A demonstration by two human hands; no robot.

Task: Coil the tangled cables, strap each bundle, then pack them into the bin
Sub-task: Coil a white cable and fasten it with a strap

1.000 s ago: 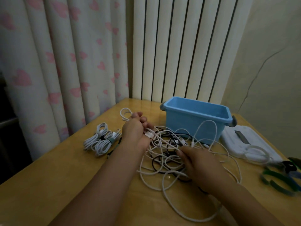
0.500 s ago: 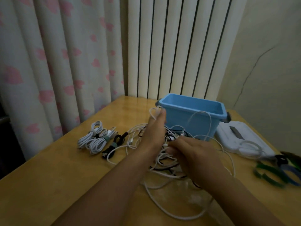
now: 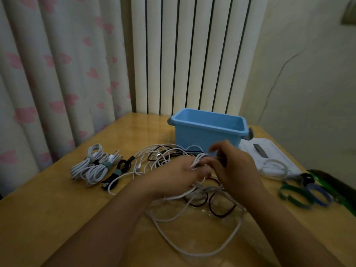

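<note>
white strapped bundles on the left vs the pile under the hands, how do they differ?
The strapped white bundles are coiled tight and banded; the tangled pile sprawls in loose loops, unbanded. Bundles lie untouched; left hand and right hand grip pile strands. Both sit on the table, outside the blue bin.

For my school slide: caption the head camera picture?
Both hands grip tangled cables before a blue bin.

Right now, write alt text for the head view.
Both hands, left hand and right hand, grip white strands of a tangled cable pile on a wooden table. Strapped cable bundles lie left; a blue bin stands behind, loose straps right.
</note>
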